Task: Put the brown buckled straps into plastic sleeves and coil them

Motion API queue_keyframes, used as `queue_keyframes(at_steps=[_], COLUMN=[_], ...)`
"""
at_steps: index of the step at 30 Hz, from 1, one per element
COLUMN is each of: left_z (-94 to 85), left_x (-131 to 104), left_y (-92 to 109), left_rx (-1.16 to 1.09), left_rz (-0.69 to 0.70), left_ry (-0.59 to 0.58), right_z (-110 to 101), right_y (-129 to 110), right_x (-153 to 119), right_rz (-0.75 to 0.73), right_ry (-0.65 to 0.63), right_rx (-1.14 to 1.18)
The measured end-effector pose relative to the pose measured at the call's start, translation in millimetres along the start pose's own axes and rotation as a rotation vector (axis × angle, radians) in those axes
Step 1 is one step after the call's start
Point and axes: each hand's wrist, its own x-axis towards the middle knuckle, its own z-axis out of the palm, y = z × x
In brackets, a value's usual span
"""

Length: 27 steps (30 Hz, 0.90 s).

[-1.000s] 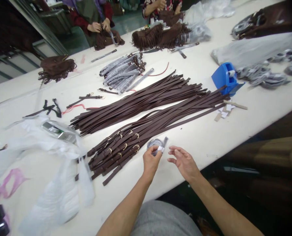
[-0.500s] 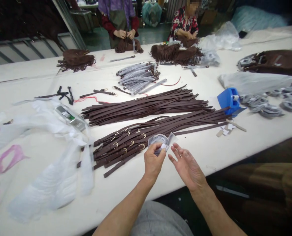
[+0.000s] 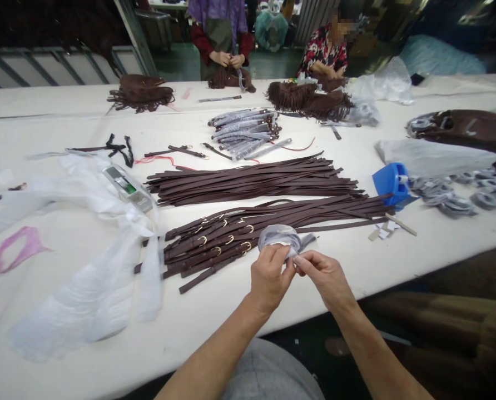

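My left hand (image 3: 272, 276) grips a coiled strap in clear plastic wrap (image 3: 278, 234), with something small and white at the fingertips. The fingers of my right hand (image 3: 325, 276) are pinched together at the coil's near right side, on the loose end of the wrap. Both hands meet just above the near edge of the table. Behind and left of the coil lie brown straps with gold buckles (image 3: 214, 244). Beyond them is a second bundle of plain brown straps (image 3: 248, 180).
A blue plastic holder (image 3: 392, 183) stands right of the bundles, near several wrapped coils (image 3: 456, 203). White wrapping sheets (image 3: 81, 294) spread on the left beside a small device (image 3: 127, 189). Plastic-wrapped straps (image 3: 243, 130) lie farther back. Two people work across the table (image 3: 398, 278) with fringed brown pieces (image 3: 306, 100).
My right hand has closed from spread fingers to a pinch and moved in against the coil. The coil has turned to face up more. The whole view has shifted slightly.
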Motion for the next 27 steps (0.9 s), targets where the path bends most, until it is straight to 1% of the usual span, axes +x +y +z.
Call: queue_keyframes(at_steps=[5, 9, 12, 15, 17, 20, 22, 27], left_z=[-2.0, -2.0, -3.0, -4.5, -4.7, -2.7, -0.7, 1.0], left_x=[2, 5, 7, 9, 10, 12, 13, 14], left_y=[-4, -6, -4, 0, 2, 3, 3, 3], left_rx=[0.154, 0.171, 0.101, 0.026, -0.019, -0.101, -0.146, -0.194], left_rz=[0.149, 0.178, 0.144, 0.067, 0.014, -0.047, -0.073, -0.088], left_ry=[0.027, 0.034, 0.002, -0.056, -0.080, -0.072, -0.062, -0.050], right_z=[2, 6, 9, 8, 3, -7, -11, -7], right_y=[2, 0, 0, -1, -2, -6, -8, -10], right_x=[4, 6, 7, 8, 9, 10, 10, 5], right_rz=[0.039, 0.114, 0.169, 0.227, 0.306, 0.427, 0.451, 0.357], right_ry=[0.054, 0.094, 0.129, 0.144, 0.096, -0.036, -0.071, 0.036], right_rx=[-0.091, -0.089, -0.029, 0.095, 0.230, 0.385, 0.389, 0.246])
